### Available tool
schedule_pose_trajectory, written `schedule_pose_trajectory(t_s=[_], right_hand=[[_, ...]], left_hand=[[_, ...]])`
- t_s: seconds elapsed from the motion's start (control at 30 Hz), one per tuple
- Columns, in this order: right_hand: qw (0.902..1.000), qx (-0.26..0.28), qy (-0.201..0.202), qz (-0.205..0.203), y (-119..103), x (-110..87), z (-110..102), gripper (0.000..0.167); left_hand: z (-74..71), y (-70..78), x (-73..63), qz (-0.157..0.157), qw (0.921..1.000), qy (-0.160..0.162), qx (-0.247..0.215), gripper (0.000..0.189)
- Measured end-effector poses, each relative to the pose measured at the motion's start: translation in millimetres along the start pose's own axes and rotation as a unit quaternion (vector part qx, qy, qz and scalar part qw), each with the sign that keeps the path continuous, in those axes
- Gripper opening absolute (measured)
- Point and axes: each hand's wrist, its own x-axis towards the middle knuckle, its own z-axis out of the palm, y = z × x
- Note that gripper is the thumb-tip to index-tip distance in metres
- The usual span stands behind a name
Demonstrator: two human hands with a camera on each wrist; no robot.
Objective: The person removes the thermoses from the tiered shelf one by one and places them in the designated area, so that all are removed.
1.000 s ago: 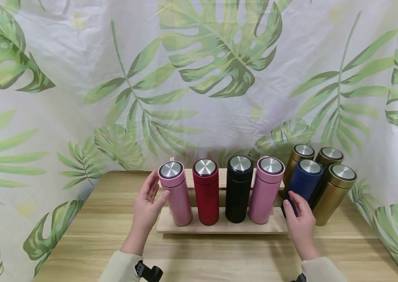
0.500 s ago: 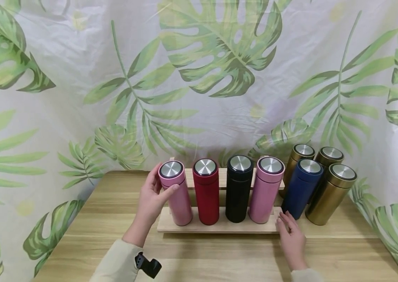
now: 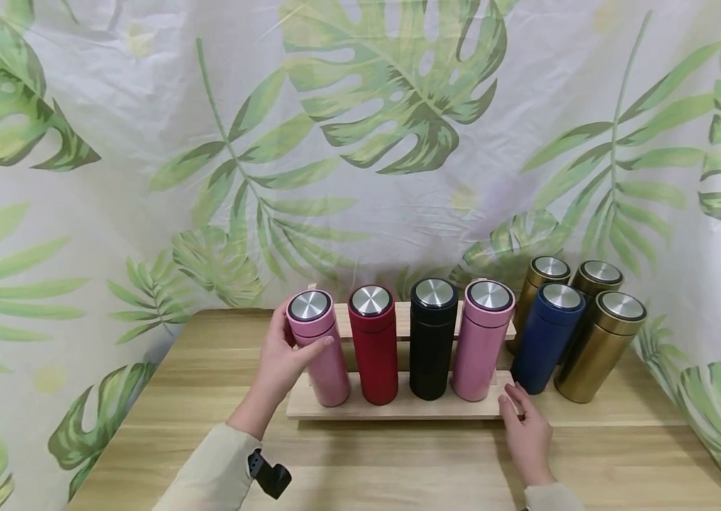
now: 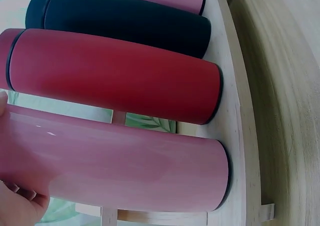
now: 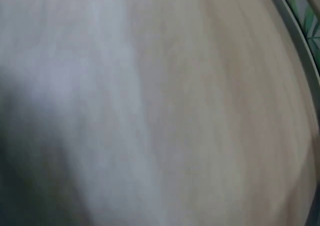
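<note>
My left hand point(image 3: 284, 363) grips a pink thermos bottle point(image 3: 330, 376) at the left end of a two-step wooden rack point(image 3: 399, 410), thumb across its front and fingers behind. In the left wrist view this pink thermos stands with its base on the lower board, fingertips point(image 4: 25, 192) curled around its upper part. A red thermos point(image 3: 377, 362), a black thermos point(image 3: 432, 355) and a second pink thermos point(image 3: 477, 358) stand beside it on the same board. Thumb and fingers of my right hand point(image 3: 529, 434) hold the lower board's right end.
Right of the rack stand a blue thermos point(image 3: 542, 348) and several gold ones, the front gold thermos point(image 3: 593, 362) nearest. A leaf-printed cloth point(image 3: 399, 213) hangs behind the wooden table point(image 3: 399, 468). The right wrist view shows mostly blurred wood.
My right hand has come down from in front of the blue thermos to the rack's right end. My left hand has closed around the left pink thermos. The bottles stay in place.
</note>
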Motion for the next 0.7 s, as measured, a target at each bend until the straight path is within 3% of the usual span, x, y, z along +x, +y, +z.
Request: schedule_pose_trajectory(t_s=[0.37, 0.6, 0.7], right_hand=[[0.9998, -0.004, -0.007, -0.019, 0, 3.3, 0, 0.033], [0.9999, -0.002, -0.012, -0.007, 0, 3.0, -1, 0.033], [0.9999, -0.002, -0.015, 0.0, 0, 2.0, -1, 0.034]], left_hand=[[-3.0, 6.3, -3.1, 0.021, 0.9994, 0.026, 0.008, 0.073], [-5.4, 34.0, -10.8, 0.054, 0.9971, 0.052, 0.016, 0.071], [-10.8, 38.3, -9.9, 0.071, 0.9955, 0.059, 0.024, 0.072]])
